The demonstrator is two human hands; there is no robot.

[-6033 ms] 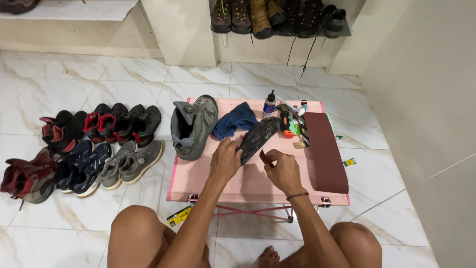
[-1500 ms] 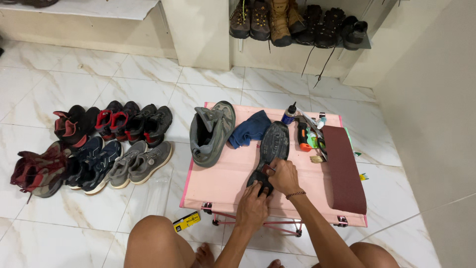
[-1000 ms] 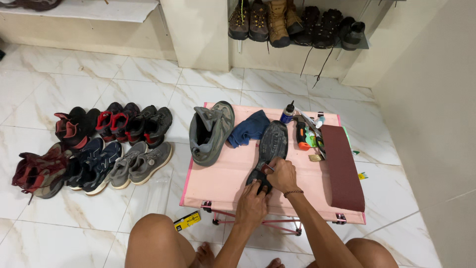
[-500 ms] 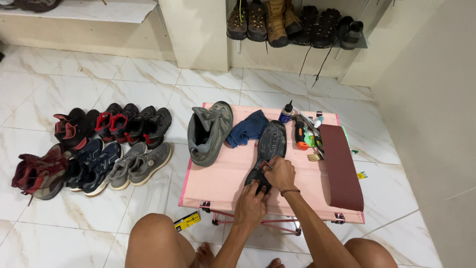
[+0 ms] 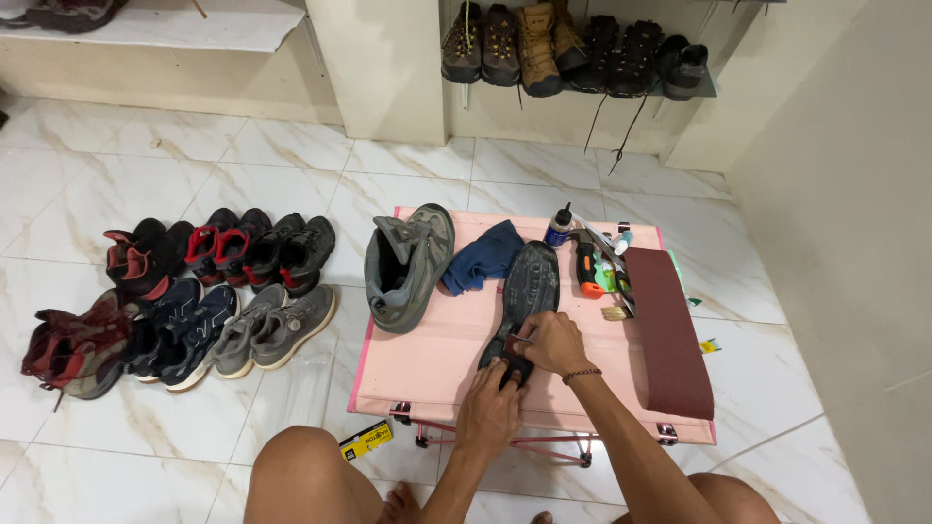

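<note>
Fingers point(image 5: 524, 338) of the right hand point(image 5: 553, 344) pinched a small piece of sandpaper against the near end of a dark rubber sole point(image 5: 521, 301), its tread ridged and facing up. Left hand point(image 5: 488, 412) clamped the sole's near tip, fingers curled over it. That sole lay lengthwise on the pink counter point(image 5: 437, 364). Just left of the fingers stood one grey boot point(image 5: 408, 264); beyond them lay one crumpled blue cloth point(image 5: 482, 257). Right of them stretched one long brown abrasive strip point(image 5: 670, 330).
</note>
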